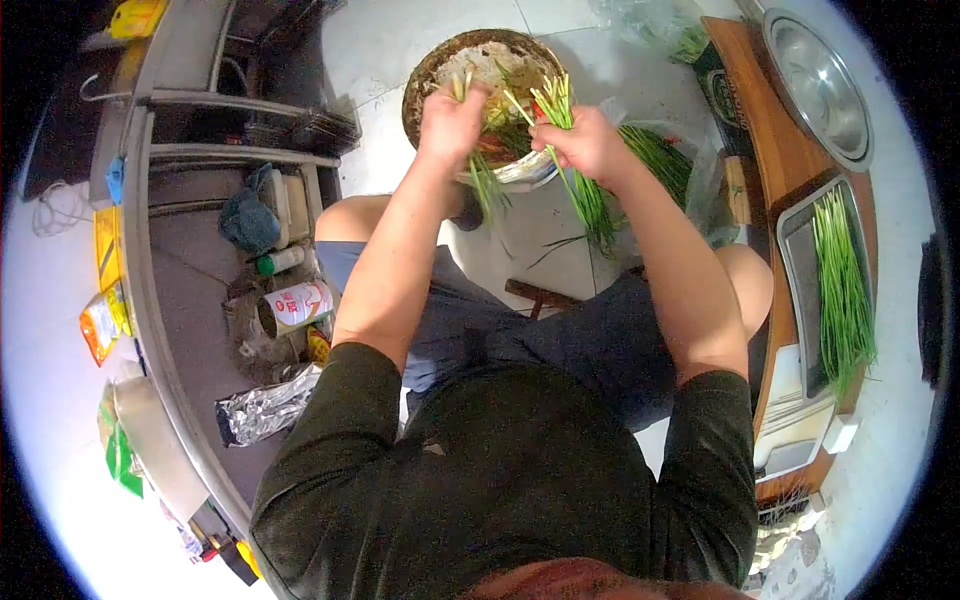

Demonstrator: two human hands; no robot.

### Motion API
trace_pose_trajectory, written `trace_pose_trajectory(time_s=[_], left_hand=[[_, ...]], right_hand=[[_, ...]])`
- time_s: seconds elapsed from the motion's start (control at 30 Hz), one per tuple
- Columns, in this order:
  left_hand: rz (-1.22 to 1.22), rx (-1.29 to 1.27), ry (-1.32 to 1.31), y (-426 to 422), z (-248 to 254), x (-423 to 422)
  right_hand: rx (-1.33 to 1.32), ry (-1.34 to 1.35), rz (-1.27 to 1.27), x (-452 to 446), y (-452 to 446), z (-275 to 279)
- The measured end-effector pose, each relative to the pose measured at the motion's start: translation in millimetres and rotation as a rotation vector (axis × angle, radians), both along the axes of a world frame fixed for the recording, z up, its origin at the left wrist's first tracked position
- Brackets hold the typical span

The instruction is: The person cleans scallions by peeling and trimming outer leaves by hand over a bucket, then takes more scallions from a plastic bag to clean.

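Note:
My left hand (450, 126) is closed around a few garlic chives (487, 192), their pale ends poking up above the fist and the green leaves hanging below. To its right, my right hand (584, 146) grips a thicker bunch of garlic chives (590, 212), pale cut ends upward and leaves drooping toward the floor. Both hands are over the near side of a round waste bucket (412, 88) with a dirty rim, which contains pale and coloured scraps. More long chives (655, 160) lie in a plastic bag just right of my right hand.
On the wooden bench (768, 120) at right are a metal basin (822, 90) and a tray (797, 250) holding a bundle of chives (842, 290). A shelf at left carries a white can (300, 305), a foil-like packet (265, 405) and a blue cloth (248, 218). Floor tiles surround the bucket.

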State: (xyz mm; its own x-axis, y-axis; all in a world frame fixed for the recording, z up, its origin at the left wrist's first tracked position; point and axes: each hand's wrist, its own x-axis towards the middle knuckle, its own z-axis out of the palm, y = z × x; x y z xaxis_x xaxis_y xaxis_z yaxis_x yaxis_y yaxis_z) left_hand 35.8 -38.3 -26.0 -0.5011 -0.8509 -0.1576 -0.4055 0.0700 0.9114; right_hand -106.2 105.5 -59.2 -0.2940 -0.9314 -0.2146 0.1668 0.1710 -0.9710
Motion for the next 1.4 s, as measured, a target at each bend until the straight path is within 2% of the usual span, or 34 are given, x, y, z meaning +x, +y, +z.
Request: trace_pose_trajectory(time_s=[0.03, 0.07, 0.17, 0.2, 0.3, 0.43, 0.47, 0.57, 0.7, 0.8, 0.9, 1.13, 1.23, 1.27, 1.4], left_hand=[[0.062, 0.005, 0.026, -6, -4, 0], [0.118, 0.104, 0.174, -5, -2, -5], [0.074, 0.014, -0.014, -9, -1, 0], [0.081, -0.038, 0.023, -1, 1, -2], [-0.014, 0.063, -0.017, 0, -6, 3], [-0.096, 0.165, 0.073, 8, -12, 1], [-0.105, 0.105, 0.104, 14, -11, -2], [-0.115, 0.146, 0.146, 13, -14, -3], [-0.118, 0.122, 0.036, 12, -10, -4], [-0.14, -0.053, -0.048, 13, -5, -5], [-0.112, 0.093, 0.009, 11, -2, -5], [0.136, 0.139, 0.145, -13, -15, -2], [0.142, 0.045, -0.072, -8, -13, -3], [0.087, -0.081, -0.195, -6, -10, -2], [0.024, 0.046, -0.096, 9, -8, -4]], right_hand=[[0.009, -0.001, -0.005, 0, 0, 1], [0.008, -0.026, -0.012, 0, 0, 1], [0.0, -0.064, -0.022, 0, -1, 0], [-0.003, -0.054, -0.021, 0, -2, 0], [0.001, -0.032, -0.033, 1, -3, 0], [0.009, -0.02, -0.034, 2, -3, -2], [0.02, 0.001, -0.013, 2, -3, -3], [0.043, 0.063, 0.022, -1, -3, -5], [0.059, 0.087, 0.022, 0, -2, -1], [0.059, 0.062, 0.018, -2, -4, -3], [0.06, 0.03, 0.001, 0, -4, -6], [0.065, -0.011, -0.008, -2, -2, -2], [0.029, -0.007, -0.01, 0, -2, -2], [0.04, -0.018, 0.002, 0, -2, -1], [0.049, -0.054, 0.04, -1, -2, 1]])
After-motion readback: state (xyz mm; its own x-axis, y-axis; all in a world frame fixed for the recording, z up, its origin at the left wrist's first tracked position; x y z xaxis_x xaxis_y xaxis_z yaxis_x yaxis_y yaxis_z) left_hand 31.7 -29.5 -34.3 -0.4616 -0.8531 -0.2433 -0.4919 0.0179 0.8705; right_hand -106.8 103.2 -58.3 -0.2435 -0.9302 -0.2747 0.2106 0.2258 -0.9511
